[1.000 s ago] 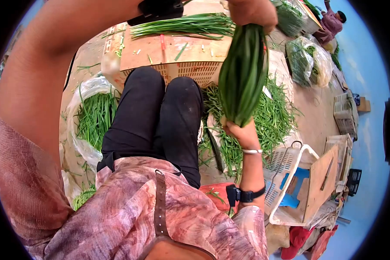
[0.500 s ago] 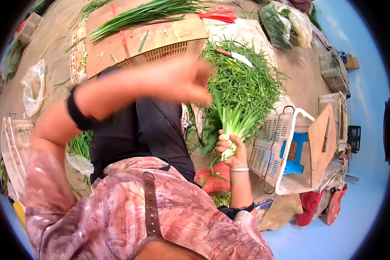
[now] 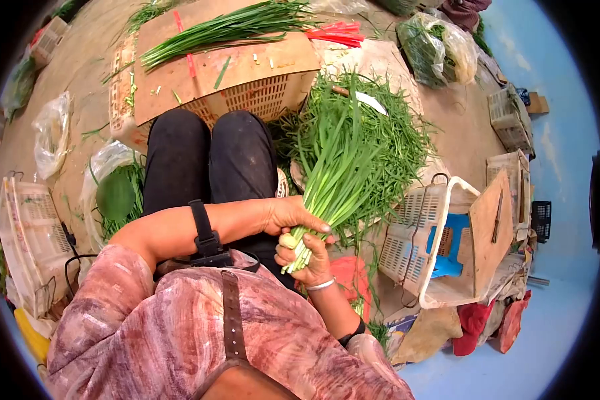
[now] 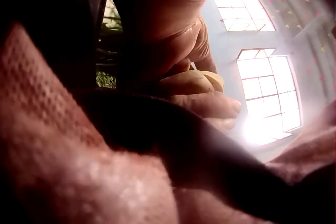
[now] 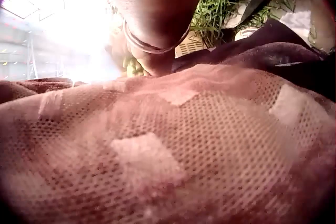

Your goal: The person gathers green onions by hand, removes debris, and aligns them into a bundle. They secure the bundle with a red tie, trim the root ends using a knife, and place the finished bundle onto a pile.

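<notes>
A bunch of garlic chives point(image 3: 340, 167) slants up and away from my lap, with green leaves fanned out at the top and pale cut ends at the bottom. My right hand point(image 3: 315, 262), a bracelet at its wrist, grips the bunch low, fingers curled round the pale stalks. Just above it my left hand point(image 3: 292, 215) holds the same stalks, its thumb across their front and its other fingers mostly hidden behind. The right wrist view is mostly filled by sleeve, with a bit of the pale stalks point(image 5: 134, 67) beyond the bracelet.
Loose greens point(image 3: 397, 157) lie heaped beyond the bunch, a knife point(image 3: 370, 102) on top. A board point(image 3: 247, 57) on a crate before my knees carries more chives point(image 3: 230, 30) and red strips point(image 3: 337, 33). A white crate point(image 3: 413, 240) stands at right, a bag of greens point(image 3: 110, 177) at left.
A second ago my left hand was up at the leaf tips of the stretched bunch. It swung free, blurred, then came down onto the stalks. My right hand has kept its grip and moved toward my lap.
</notes>
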Available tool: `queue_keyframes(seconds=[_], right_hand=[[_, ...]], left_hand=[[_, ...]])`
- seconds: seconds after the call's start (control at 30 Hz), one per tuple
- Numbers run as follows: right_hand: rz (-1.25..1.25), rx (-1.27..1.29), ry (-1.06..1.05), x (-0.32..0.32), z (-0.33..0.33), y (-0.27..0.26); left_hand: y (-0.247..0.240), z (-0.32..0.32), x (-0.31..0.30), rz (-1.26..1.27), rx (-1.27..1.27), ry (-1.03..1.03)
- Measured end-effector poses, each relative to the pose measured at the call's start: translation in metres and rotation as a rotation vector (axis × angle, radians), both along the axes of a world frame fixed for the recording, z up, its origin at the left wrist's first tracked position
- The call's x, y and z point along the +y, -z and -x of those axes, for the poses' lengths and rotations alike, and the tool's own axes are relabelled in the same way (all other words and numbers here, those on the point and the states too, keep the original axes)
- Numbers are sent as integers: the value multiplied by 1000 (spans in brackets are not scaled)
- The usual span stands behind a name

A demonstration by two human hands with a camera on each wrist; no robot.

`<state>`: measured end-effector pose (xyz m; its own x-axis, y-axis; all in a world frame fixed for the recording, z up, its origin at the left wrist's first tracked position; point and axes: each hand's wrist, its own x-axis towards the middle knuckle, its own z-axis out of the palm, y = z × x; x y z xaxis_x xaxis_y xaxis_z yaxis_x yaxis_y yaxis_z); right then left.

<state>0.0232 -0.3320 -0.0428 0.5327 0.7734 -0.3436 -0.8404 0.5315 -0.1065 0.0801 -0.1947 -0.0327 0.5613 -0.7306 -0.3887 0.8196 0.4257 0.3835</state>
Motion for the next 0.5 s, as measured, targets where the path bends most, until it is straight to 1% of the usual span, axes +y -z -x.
queue_keyframes(seconds=[0.07,0.1,0.13,0.2,0.27,0.33,0.4,0.5], right_hand=[[69,-36,-65,7,-2,-3],[76,-52,-84,9,-5,-3],[23,19,-58,13,-8,-1],[143,-39,-45,19,-12,-2],[247,-137,-93,21,-17,-6],[322,-161,-134,24,-21,-16],[369,-212,-175,27,-24,-19],[417,-245,-188,32,-29,-20]], left_hand=[[-5,-2,6,-76,-106,45],[-10,-3,11,-106,-80,67],[-9,-5,14,-111,-93,84],[-7,-6,17,-68,-147,-8],[-12,-8,23,-99,-202,-4],[-13,-9,27,-98,-208,-10],[-11,-11,31,-54,-243,-17],[-17,-13,35,-57,-284,-80]])
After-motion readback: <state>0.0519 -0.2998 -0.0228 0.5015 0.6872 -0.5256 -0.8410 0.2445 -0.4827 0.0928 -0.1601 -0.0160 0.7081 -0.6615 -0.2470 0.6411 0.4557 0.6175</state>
